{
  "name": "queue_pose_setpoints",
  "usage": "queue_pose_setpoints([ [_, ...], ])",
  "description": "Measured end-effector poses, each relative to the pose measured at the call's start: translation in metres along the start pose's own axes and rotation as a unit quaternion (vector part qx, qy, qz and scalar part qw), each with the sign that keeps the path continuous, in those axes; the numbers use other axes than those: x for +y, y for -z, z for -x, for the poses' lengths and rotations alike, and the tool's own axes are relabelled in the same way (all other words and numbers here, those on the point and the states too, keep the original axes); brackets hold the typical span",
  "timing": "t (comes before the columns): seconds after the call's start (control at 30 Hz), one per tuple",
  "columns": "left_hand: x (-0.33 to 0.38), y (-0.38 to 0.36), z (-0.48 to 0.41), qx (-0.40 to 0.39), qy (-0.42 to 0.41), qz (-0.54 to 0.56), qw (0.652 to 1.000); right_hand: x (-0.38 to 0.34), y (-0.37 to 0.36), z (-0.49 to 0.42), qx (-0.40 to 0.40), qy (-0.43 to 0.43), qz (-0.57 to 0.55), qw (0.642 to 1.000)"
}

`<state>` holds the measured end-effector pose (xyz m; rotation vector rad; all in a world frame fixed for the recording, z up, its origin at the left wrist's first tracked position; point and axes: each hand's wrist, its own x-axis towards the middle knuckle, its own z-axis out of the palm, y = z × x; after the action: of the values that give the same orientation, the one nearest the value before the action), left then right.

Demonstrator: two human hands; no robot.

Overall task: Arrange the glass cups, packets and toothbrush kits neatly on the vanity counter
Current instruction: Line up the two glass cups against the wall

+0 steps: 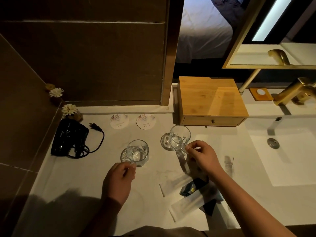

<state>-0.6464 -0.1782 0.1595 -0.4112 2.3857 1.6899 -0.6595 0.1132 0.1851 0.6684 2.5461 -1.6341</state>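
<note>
Two clear glass cups stand over the white vanity counter (pixel 71 182). My left hand (pixel 118 182) pinches the near rim of the left glass cup (pixel 137 152). My right hand (pixel 203 156) grips the near side of the right glass cup (pixel 179 137), which looks tilted or slightly raised. Two round printed coasters (pixel 118 121) (pixel 145 121) lie behind them near the wall. White toothbrush kit sleeves (pixel 186 205) and dark blue packets (pixel 192 186) lie in a loose pile under my right forearm. Another white packet (pixel 229 164) lies by the basin.
A black hair dryer (pixel 68 137) with its coiled cord lies at the left. A wooden drawer box (pixel 210 100) stands at the back. The sink basin (pixel 290 158) and gold tap (pixel 294 93) are to the right. White flower ornaments (pixel 69 109) sit in the left corner.
</note>
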Motion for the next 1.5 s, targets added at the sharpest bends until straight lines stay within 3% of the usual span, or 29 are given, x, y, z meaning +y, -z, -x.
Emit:
queue_pose_setpoints([
  [0.43,0.005,0.012,-0.019,0.000,0.017,0.025,1.000,-0.013,0.001,-0.018,-0.006,0.119,0.252,0.960],
  [0.63,0.024,0.029,-0.035,0.039,-0.005,0.063,0.997,-0.019,-0.015,-0.023,-0.011,0.137,0.221,0.966],
  [1.1,0.057,0.055,-0.125,0.089,0.038,0.181,0.979,-0.080,-0.081,-0.064,-0.015,0.154,0.187,0.970],
  [1.5,0.065,0.031,-0.156,0.143,0.050,0.235,0.960,-0.089,-0.105,-0.086,-0.006,0.101,0.137,0.985],
])
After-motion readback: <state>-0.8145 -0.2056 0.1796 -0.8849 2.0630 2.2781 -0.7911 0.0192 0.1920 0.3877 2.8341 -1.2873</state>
